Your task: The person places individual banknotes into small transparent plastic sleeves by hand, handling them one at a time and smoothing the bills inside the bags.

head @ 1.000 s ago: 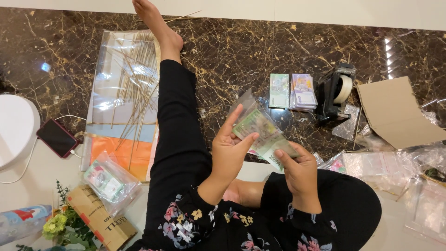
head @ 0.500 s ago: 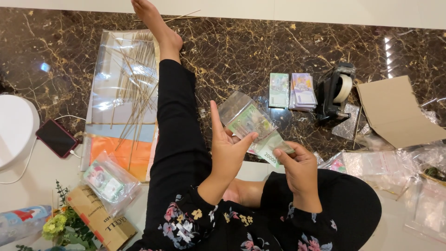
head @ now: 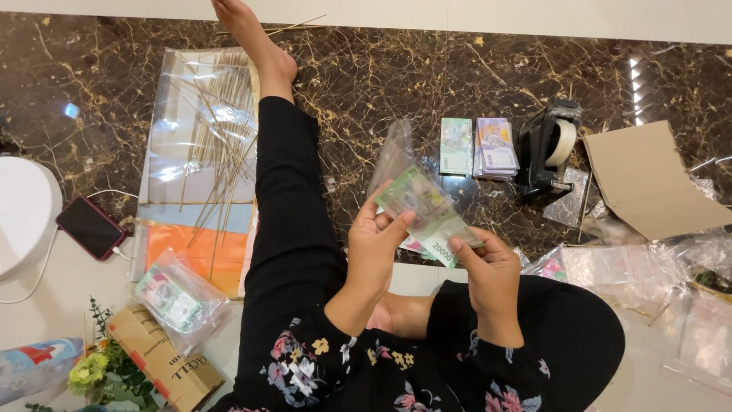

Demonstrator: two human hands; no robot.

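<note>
Clear plastic makes the sleeve (head: 396, 156) hard to trace; its upper edge fades into the dark marble floor (head: 381, 69). A green banknote (head: 412, 194) sits partly inside it, pinched by the left hand (head: 374, 244), held above the floor before the lap. The right hand (head: 492, 271) grips more notes (head: 442, 236), their lower ends hidden by fingers. A clear bag (head: 179, 297) of notes lies left.
</note>
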